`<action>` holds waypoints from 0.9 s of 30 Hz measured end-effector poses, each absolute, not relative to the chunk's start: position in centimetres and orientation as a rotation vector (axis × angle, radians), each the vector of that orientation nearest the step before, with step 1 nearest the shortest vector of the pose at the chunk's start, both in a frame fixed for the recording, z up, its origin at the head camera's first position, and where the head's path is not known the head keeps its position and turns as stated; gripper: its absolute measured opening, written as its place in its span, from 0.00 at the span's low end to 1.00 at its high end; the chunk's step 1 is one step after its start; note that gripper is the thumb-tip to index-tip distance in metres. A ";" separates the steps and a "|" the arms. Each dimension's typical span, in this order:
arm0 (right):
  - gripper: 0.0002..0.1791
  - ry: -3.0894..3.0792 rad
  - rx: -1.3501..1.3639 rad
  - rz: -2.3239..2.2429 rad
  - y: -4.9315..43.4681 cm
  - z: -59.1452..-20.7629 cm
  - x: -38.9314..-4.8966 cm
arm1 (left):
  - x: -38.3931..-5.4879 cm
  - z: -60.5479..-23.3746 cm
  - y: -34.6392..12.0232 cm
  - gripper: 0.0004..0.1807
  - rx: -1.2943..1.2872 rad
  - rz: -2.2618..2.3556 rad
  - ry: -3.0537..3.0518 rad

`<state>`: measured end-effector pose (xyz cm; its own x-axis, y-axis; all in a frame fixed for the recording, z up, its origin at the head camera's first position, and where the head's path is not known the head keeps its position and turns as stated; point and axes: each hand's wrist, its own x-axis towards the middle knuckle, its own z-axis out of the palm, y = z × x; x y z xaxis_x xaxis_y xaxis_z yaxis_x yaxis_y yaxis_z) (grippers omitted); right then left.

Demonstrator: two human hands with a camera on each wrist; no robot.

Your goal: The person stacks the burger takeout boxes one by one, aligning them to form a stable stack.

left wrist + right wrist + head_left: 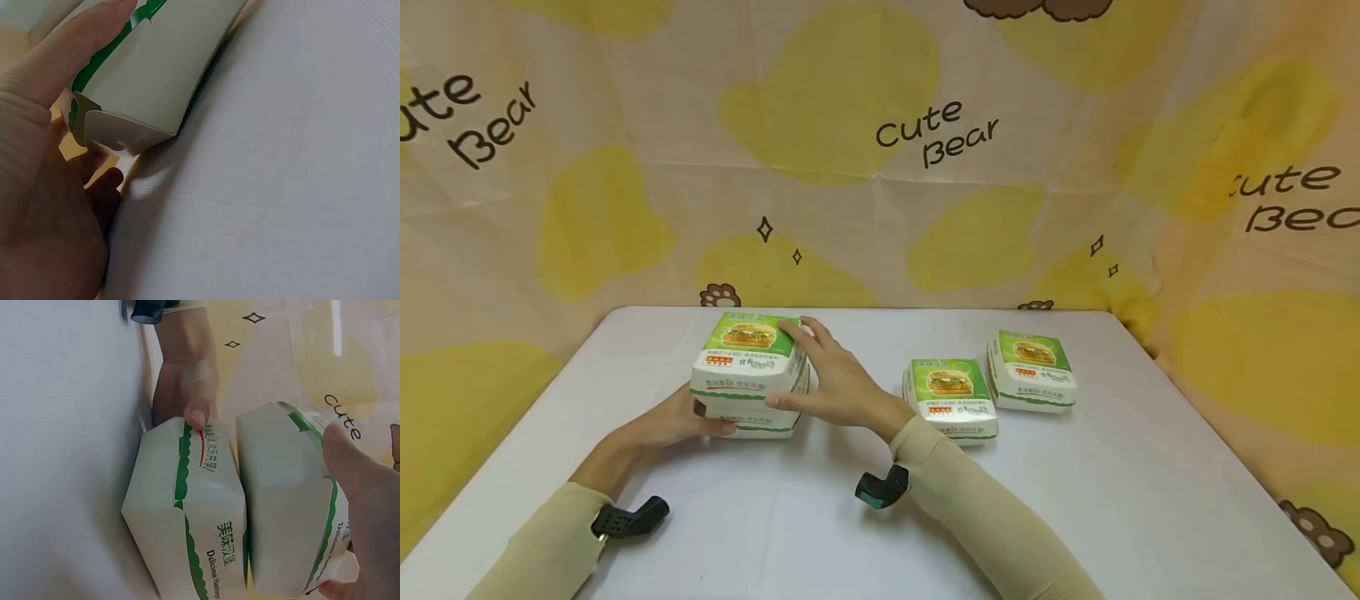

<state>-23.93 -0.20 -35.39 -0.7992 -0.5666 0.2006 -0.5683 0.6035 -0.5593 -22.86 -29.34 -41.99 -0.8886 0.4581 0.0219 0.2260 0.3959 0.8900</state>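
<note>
On the left of the table, a white-and-green hamburger box (747,343) is in my right hand (842,385), thumb on its near side and fingers at the far right of the lid. Directly beneath is a second hamburger box (766,427), resting on the table. My left hand (668,418) holds this lower box at its left side, the thumb (81,47) along its front wall. In the right wrist view a narrow gap runs between the upper box (281,500) and the lower box (181,494). The left fingertips are partly hidden behind the carton.
Two more hamburger boxes stand to the right, a nearer one (951,396) and a farther one (1032,368), close beside each other. The white table (1150,500) ends at a patterned cloth backdrop (850,167) behind and at the sides.
</note>
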 end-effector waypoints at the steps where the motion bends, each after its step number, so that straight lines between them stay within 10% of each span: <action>1: 0.53 -2.815 0.985 0.986 -0.2 -35.3 -23.9 | -22.9 -41.9 -29.4 0.40 0.603 1.483 2.437; 27: 0.54 -2.859 1.003 1.048 -0.3 -35.5 -23.7 | -22.7 -42.0 -29.6 0.46 0.616 1.416 2.467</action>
